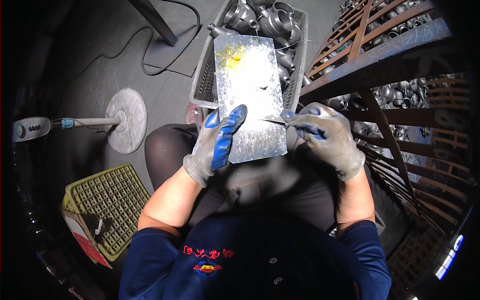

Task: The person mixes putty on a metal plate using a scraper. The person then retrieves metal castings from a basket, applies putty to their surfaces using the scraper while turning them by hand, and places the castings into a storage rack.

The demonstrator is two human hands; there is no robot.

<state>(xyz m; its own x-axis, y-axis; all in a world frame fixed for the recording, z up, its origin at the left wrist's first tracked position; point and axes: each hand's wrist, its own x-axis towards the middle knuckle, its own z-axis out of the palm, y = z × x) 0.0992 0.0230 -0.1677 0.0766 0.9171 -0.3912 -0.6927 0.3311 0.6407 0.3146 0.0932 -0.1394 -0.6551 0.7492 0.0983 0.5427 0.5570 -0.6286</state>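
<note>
**Silver metal plate [252, 100] clamped in the left fingers, thin pointed piece [273, 119] pinched in the right**

Grey gloves with blue coating cover both hands. The left hand [210, 142] has its fingers closed on the plate's left edge, one blue-coated finger lying along the face; those behind the plate are hidden. The plate lies between the two hands, above the lap, most of its length reaching past the fingertips. Its middle glares white; a yellow stain [234, 59] shows ahead of the left fingers, and a small dark mark [262, 88] sits ahead of the gap between the hands.

The right hand [322, 134] has thumb and fingers together on the thin piece, which points left from the fingertips over the plate's face. Whether its tip touches the metal, I cannot tell.

Beyond both hands, partly covered by the plate, is a grey plastic crate [205, 82] full of dull metal fittings [277, 25]. To the right of the right fingers rises a rusty barred rack [380, 60] holding many similar metal parts [387, 94]. Left of the left fingers, a stand [132, 112] with a round base is on the floor [170, 102]; nearer the body on that side is a yellow-green crate [98, 178] with a gridded surface. Far ahead and left, a dark cable [143, 62] loops around a post [155, 22].
</note>
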